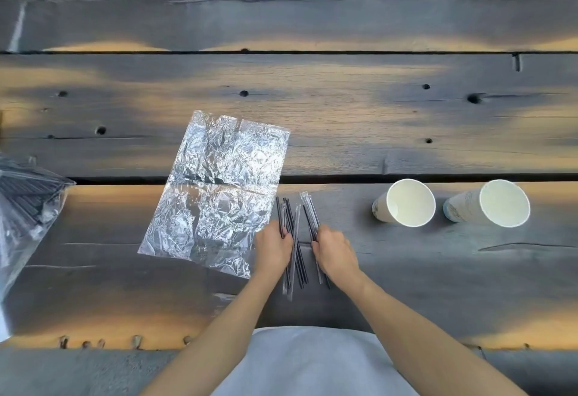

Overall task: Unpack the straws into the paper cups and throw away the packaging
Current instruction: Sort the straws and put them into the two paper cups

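Several black straws [295,239] in thin clear wrappers lie in a loose bunch on the wooden table, pointing away from me. My left hand [272,250] rests on the bunch's left side with fingers curled on a few straws. My right hand [334,251] covers the right side, its fingers closed on other wrapped straws [309,211]. Two empty white paper cups stand to the right: the nearer cup [406,203] and the farther cup [497,205]. A flat, crinkled clear plastic bag [215,189] lies just left of the straws.
A second clear bag [28,205] full of black straws sits at the table's left edge. The table [344,114] is made of dark planks with gaps between them. Its front edge [500,345] runs close to my body.
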The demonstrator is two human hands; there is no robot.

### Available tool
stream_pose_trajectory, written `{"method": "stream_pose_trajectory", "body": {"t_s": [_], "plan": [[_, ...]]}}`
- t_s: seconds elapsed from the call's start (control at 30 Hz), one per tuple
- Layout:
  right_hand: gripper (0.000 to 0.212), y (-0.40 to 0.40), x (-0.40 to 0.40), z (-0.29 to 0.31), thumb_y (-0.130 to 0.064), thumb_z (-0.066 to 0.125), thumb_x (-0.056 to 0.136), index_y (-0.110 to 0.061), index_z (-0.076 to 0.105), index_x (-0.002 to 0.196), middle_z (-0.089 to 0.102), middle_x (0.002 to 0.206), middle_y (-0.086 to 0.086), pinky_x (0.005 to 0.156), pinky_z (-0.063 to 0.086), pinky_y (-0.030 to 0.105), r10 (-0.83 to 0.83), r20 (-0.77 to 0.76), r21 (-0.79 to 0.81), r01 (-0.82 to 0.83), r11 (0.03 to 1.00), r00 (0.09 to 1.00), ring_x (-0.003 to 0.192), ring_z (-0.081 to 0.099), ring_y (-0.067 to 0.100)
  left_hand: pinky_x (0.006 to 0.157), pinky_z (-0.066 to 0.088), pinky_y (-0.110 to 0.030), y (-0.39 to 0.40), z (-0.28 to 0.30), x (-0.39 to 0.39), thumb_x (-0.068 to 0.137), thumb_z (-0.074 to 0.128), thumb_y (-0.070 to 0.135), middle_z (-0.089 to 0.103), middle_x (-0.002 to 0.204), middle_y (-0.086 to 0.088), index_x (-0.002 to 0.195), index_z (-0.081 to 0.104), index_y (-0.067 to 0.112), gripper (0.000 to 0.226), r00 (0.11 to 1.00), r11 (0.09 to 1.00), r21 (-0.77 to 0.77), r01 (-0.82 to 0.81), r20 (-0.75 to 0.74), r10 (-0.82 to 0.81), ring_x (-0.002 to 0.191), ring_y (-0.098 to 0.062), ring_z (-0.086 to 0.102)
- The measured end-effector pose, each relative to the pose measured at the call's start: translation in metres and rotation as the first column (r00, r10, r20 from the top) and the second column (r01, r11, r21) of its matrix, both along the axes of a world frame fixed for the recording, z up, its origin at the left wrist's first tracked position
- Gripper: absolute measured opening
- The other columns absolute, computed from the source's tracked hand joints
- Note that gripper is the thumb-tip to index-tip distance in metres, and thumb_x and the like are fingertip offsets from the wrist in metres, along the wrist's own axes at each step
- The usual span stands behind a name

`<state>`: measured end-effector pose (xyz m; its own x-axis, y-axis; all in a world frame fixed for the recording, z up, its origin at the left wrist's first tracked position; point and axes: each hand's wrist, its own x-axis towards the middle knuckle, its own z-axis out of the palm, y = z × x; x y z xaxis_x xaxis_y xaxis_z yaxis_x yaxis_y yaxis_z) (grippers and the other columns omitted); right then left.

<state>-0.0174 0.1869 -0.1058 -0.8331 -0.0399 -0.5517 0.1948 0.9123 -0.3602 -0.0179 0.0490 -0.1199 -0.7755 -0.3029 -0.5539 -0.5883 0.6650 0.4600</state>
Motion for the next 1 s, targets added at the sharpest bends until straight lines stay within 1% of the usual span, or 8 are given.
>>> {"method": "stream_pose_trajectory", "body": {"t_s": [0.07, 0.2, 0.4, 0.57, 0.7, 0.77, 0.9, 1.0], "plan": [[0.012, -0.002, -0.002, 0.0, -0.014, 0.047, 0.095, -0.005, 0.054, 0.099, 0.066, 0.1, 0.018, 0.066, 0.042, 0.038, -0.001, 0.032, 0.03, 0.0, 1.0, 0.999, 0.092, 0.063, 0.04, 0.06, 0.054, -0.038, 0.003, 0.0, -0.002, 0.084, 0.064, 0.029, 0.061, 0.068, -0.002, 0.073, 0.052, 0.022, 0.018, 1.0, 1.0, -0.013, -0.003, 0.004, 0.003, 0.064, -0.02, 0.06], [0.014, -0.001, -0.003, 0.002, -0.013, 0.05, 0.093, -0.003, 0.057, 0.099, 0.067, 0.102, 0.017, 0.068, 0.041, 0.038, -0.003, 0.056, 0.079, -0.001, 0.997, 0.998, 0.095, 0.063, 0.039, 0.046, 0.032, -0.026, 0.011, 0.006, -0.013, 0.085, 0.074, 0.024, 0.057, 0.069, -0.003, 0.078, 0.058, 0.007, 0.024, 1.0, 1.0, 0.016, 0.001, 0.012, -0.002, 0.054, -0.01, 0.048], [0.016, 0.001, -0.003, 0.003, -0.014, 0.052, 0.094, -0.002, 0.058, 0.103, 0.068, 0.105, 0.018, 0.068, 0.038, 0.036, -0.003, 0.055, 0.119, -0.004, 0.993, 0.998, 0.098, 0.063, 0.038, 0.057, 0.052, -0.036, 0.019, 0.004, -0.024, 0.083, 0.07, 0.014, 0.052, 0.065, -0.004, 0.065, 0.052, 0.01, 0.026, 0.997, 1.0, 0.006, -0.023, 0.076, 0.022, 0.06, -0.022, 0.054], [0.014, 0.008, -0.005, 0.003, -0.016, 0.05, 0.086, -0.004, 0.057, 0.092, 0.067, 0.097, 0.017, 0.065, 0.039, 0.034, -0.083, 0.08, 0.02, 0.082, 0.996, 0.993, 0.088, 0.062, 0.039, 0.052, 0.041, -0.03, 0.017, 0.0, -0.025, 0.084, 0.067, 0.01, 0.048, 0.063, -0.001, 0.063, 0.048, 0.011, 0.028, 0.996, 1.0, 0.021, -0.011, 0.089, 0.009, 0.052, -0.012, 0.043], [0.012, 0.013, -0.003, 0.004, -0.02, 0.048, 0.082, -0.008, 0.051, 0.082, 0.061, 0.083, 0.011, 0.059, 0.042, 0.034, -0.153, 0.135, -0.064, 0.163, 0.985, 0.979, 0.073, 0.056, 0.034, 0.056, 0.052, -0.038, 0.019, 0.0, -0.021, 0.081, 0.069, 0.014, 0.056, 0.069, -0.007, 0.066, 0.051, 0.01, 0.024, 0.996, 0.999, -0.007, 0.048, 0.073, -0.048, 0.062, -0.022, 0.057], [0.011, 0.016, -0.003, 0.005, -0.022, 0.05, 0.081, -0.011, 0.048, 0.077, 0.06, 0.077, 0.008, 0.058, 0.045, 0.037, -0.204, 0.154, -0.121, 0.223, 0.967, 0.967, 0.069, 0.055, 0.031, 0.052, 0.052, -0.038, 0.02, 0.0, -0.021, 0.082, 0.067, 0.014, 0.057, 0.067, -0.007, 0.064, 0.052, 0.008, 0.024, 0.996, 0.998, 0.001, 0.058, 0.07, -0.058, 0.061, -0.024, 0.057], [0.012, 0.02, -0.005, 0.009, -0.017, 0.052, 0.084, -0.015, 0.047, 0.074, 0.054, 0.069, 0.002, 0.053, 0.037, 0.032, -0.29, 0.202, -0.276, 0.338, 0.9, 0.936, 0.063, 0.047, 0.02, 0.053, 0.042, -0.033, 0.011, 0.003, -0.023, 0.089, 0.06, 0.018, 0.055, 0.066, -0.008, 0.078, 0.06, -0.001, 0.022, 0.997, 0.986, 0.15, 0.066, 0.025, -0.071, 0.06, -0.022, 0.05], [0.016, 0.02, -0.006, 0.015, -0.014, 0.053, 0.088, -0.017, 0.047, 0.073, 0.05, 0.066, -0.001, 0.055, 0.041, 0.026, -0.345, 0.267, -0.432, 0.432, 0.792, 0.9, 0.057, 0.045, 0.014, 0.054, 0.038, -0.03, 0.0, 0.011, -0.019, 0.096, 0.049, 0.024, 0.062, 0.072, -0.005, 0.088, 0.059, 0.006, 0.022, 0.997, 0.918, 0.396, -0.026, 0.074, -0.004, 0.06, -0.017, 0.051]]}}
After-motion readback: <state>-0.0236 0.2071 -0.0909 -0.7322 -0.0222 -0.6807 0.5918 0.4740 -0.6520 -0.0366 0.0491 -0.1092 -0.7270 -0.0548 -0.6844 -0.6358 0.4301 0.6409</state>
